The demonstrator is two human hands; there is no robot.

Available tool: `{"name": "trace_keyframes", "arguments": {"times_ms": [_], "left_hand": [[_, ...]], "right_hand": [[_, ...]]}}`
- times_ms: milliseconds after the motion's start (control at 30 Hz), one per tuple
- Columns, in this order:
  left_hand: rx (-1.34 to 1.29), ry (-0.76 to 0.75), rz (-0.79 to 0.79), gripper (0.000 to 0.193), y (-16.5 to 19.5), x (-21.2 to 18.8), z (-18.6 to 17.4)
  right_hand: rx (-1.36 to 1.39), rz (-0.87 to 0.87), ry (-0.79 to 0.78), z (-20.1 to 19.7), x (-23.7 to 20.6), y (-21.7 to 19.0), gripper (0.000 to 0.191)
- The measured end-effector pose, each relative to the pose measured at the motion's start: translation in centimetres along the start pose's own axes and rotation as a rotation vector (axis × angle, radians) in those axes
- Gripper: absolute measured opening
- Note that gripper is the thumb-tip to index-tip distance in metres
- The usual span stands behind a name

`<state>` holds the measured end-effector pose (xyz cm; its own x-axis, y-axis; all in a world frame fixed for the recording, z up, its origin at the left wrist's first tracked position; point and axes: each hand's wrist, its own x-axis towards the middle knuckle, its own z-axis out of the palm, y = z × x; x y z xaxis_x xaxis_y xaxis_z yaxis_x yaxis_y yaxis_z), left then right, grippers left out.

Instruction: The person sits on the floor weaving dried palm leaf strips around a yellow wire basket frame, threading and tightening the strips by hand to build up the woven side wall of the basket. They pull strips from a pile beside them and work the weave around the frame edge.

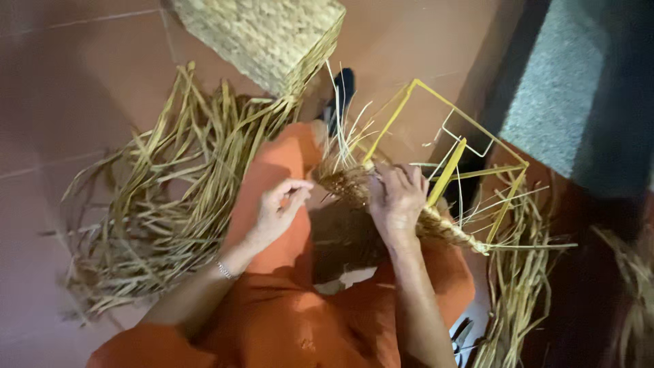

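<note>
On the far left, over red-brown floor tiles (61, 82), a loose heap of dried straw-coloured strands (163, 197), fanned out flat and reaching up toward the top of the view. Above and just right of the heap, a stack of finished woven mats (266, 34), pale and tightly plaited, one corner pointing down at the strands. Lower centre, orange trousers (286, 313) across the lap, one knee raised toward the mats. Over that knee, the left hand (281, 204), thin bracelet at the wrist, fingers curled in with thumb and forefinger pinched together; whether a strand sits in the pinch, cannot tell. Just right of it, apart by a small gap, the right hand (395, 201), palm down, fingers closed over the woven band (354, 184) and pressing it against the lap. Loose strand ends bristling upward from the band beside the fingertips. From under the right hand, a thick twisted braid (449, 232) running down and right along the lower bar of a yellow wire frame (449, 129), box-shaped, tilted, standing just beyond the hands. Further right, more dried strands (518, 272) trailing down past the frame. At the far right, a grey speckled slab (565, 88) in shadow.
</note>
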<state>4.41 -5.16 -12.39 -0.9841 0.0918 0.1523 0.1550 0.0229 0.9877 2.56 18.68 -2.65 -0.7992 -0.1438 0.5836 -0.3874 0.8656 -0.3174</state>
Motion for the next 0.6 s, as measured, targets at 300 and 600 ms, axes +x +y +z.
{"name": "trace_keyframes", "arguments": {"times_ms": [300,600], "left_hand": [[0.163,-0.144,-0.264,0.020,-3.2,-0.1,0.6],[-0.125,0.232,-0.359,0.062,-1.8,3.8,-0.3]], "right_hand": [[0.234,0.239,0.026,-2.9,2.5,8.0,0.008],[0.871,0.540,0.221,-14.5,3.2,6.7,0.012]]}}
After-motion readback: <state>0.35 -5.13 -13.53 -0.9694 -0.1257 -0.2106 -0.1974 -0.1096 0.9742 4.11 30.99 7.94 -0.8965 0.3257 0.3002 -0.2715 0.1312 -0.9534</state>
